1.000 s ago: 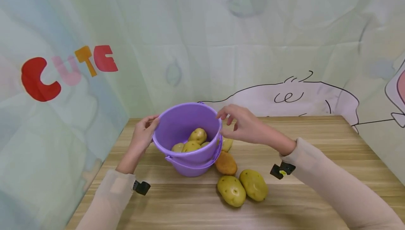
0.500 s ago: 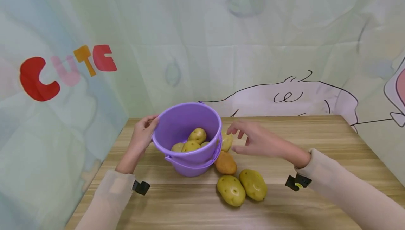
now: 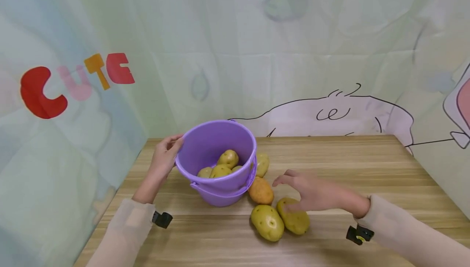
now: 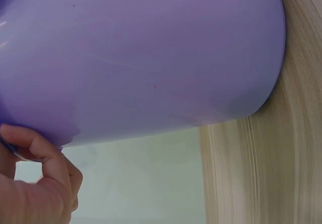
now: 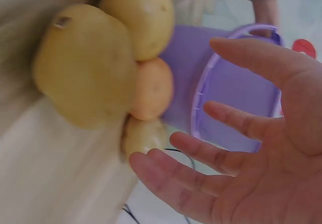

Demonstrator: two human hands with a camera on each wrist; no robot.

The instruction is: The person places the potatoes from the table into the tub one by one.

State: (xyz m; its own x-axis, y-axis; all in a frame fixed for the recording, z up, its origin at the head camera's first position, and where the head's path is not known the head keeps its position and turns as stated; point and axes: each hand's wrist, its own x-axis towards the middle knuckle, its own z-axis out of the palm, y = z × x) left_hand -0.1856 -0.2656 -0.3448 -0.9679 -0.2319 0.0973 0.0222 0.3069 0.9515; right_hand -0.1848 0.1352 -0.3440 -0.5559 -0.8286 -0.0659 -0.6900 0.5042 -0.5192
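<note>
A purple bucket [image 3: 220, 187] with several yellow potatoes [image 3: 228, 159] inside stands on the table, its mouth facing me. My left hand [image 3: 163, 159] pinches the left side of its rim; the left wrist view shows thumb and finger [image 4: 43, 168] at that edge. My right hand [image 3: 317, 191] is spread with nothing in it, its thumb overlapping a yellow potato [image 3: 298, 221] in the head view. Beside that lies another yellow potato [image 3: 267, 223]. An orange-brown potato [image 3: 261, 191] sits against the bucket, and a paler one [image 3: 262, 165] is partly hidden behind the bucket's right side.
The wood-grain table [image 3: 352, 156] reaches back to a printed curtain [image 3: 235, 54]. More curtain with the letters CUTE hangs close along the left edge. The bucket's purple handle [image 3: 222, 194] hangs down across its front.
My right hand has left the bucket's right rim and moved down and to the right, over the potatoes. The left hand stays on the rim, and the bucket has not moved.
</note>
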